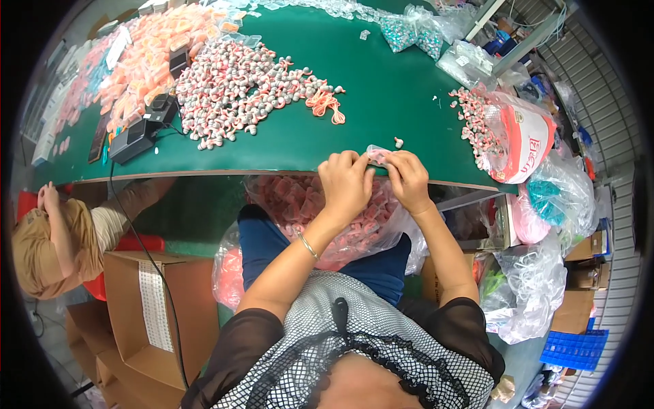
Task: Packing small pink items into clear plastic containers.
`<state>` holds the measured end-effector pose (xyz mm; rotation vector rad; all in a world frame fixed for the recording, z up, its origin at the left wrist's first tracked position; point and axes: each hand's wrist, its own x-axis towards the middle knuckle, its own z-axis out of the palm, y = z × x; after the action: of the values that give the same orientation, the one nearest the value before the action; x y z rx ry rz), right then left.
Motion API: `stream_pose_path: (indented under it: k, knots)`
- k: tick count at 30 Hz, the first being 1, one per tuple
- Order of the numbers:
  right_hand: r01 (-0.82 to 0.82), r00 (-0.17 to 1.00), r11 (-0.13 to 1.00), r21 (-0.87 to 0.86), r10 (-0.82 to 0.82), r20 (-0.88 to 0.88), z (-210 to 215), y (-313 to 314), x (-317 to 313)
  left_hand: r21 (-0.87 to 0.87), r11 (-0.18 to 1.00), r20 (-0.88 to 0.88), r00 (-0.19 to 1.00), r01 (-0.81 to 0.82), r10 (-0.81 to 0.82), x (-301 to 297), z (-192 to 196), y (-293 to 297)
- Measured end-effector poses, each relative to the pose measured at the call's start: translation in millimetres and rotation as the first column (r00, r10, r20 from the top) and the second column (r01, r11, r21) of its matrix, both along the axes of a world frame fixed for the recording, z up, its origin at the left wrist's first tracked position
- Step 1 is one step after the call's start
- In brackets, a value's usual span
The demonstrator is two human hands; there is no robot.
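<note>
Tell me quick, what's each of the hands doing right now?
Left hand: fingers closed, pinching the small clear plastic bag at the table edge.
Right hand: fingers closed, pinching the same bag from the other side.

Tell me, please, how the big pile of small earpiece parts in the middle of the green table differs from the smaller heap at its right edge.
The middle pile is much larger and spreads loose on the bare green table; the right heap is smaller and spills from a red-and-white plastic bag. An orange cord bundle lies beside the middle pile, none by the right heap. Both hold alike grey-and-pink pieces.
</note>
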<state>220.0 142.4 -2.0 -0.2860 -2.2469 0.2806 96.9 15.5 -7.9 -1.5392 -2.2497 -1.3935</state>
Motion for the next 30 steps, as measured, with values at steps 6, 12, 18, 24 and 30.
stream_pose_path:
  k: [6, 12, 18, 24, 30]
  knots:
    - [-0.009, 1.0, 0.999, 0.033, 0.009, -0.016, -2.5, -1.2, -1.9, -0.074, 0.995, -0.141, 0.988, -0.067, 0.056, 27.8, -7.4, -4.0]
    - [-0.01, 1.0, 1.0, 0.029, 0.011, -0.016, -7.3, 1.1, 1.2, 0.002, 0.999, -0.092, 0.994, 0.054, -0.053, 11.8, -13.6, -14.2]
    - [-0.051, 0.999, 0.998, -0.039, 0.05, -0.01, -6.1, -7.2, -1.3, 0.099, 0.971, -0.194, 0.962, 0.216, -0.194, -23.7, 5.3, 4.9]
    - [-0.108, 0.993, 0.992, -0.066, 0.111, 0.038, -4.3, -11.7, -0.2, 0.069, 0.948, -0.238, 0.928, 0.311, -0.287, -35.0, -5.2, -2.6]
    - [-0.161, 0.984, 0.959, -0.234, 0.174, 0.038, 5.4, -39.0, -2.6, 0.14, 0.888, -0.107, 0.898, 0.438, -0.426, -42.6, -2.1, -26.4]
